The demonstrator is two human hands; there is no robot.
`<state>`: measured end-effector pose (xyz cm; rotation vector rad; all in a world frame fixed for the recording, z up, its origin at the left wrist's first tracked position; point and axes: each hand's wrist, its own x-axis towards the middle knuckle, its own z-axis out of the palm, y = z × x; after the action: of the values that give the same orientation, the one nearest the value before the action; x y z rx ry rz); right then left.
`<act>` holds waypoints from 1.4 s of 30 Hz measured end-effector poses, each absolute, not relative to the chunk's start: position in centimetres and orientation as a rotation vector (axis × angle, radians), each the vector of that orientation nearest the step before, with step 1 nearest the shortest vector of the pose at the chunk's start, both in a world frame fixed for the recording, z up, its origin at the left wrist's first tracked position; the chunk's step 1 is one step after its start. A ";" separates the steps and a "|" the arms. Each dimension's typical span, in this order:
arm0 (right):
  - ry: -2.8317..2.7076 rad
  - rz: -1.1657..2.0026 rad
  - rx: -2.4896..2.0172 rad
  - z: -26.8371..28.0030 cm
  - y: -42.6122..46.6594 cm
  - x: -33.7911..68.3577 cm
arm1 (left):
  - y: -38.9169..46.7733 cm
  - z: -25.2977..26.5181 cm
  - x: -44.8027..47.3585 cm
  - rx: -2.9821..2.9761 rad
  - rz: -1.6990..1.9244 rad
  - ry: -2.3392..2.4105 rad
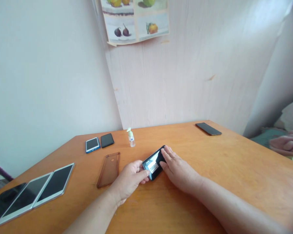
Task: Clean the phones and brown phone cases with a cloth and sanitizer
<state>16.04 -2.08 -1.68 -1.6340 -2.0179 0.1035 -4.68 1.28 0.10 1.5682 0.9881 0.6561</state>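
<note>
One phone [154, 163] slants away rightward along its long axis. The left hand [133, 177] grips its near end; the right hand [177, 165], fingers extended, touches the far end.

Wooden surface [222, 162], three flat devices [26, 195] lower left, brown case [109, 170], two phones [92, 145], pump bottle [132, 139] left of centre, black phone [208, 128] right.

Right of right hand [177, 165]: wide lane over tabletop [234, 162], up to black phone [208, 128] near far edge. Left side tight: brown case [109, 169] just beside left hand [130, 177], two white tablets [55, 182] further left, pump bottle [131, 139] ahead.
</note>
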 end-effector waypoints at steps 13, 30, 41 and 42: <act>-1.968 0.226 -1.619 -1.7 -1.2 16.7 | 1.6 0.3 -5.1 1.561 0.589 1.000; -2.043 0.265 -1.531 -1.5 -1.6 16.7 | 1.6 0.6 -5.2 1.597 0.561 1.015; -2.068 0.300 -1.564 -1.0 -2.2 16.3 | 1.6 0.6 -5.1 1.598 0.563 1.008; -2.017 0.306 -1.652 -1.2 -1.8 16.8 | 1.6 0.5 -5.2 1.598 0.562 1.016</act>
<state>16.79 -1.83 -1.24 -1.6524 -2.0170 0.3063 -5.18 1.63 0.53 1.5976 1.0158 0.5617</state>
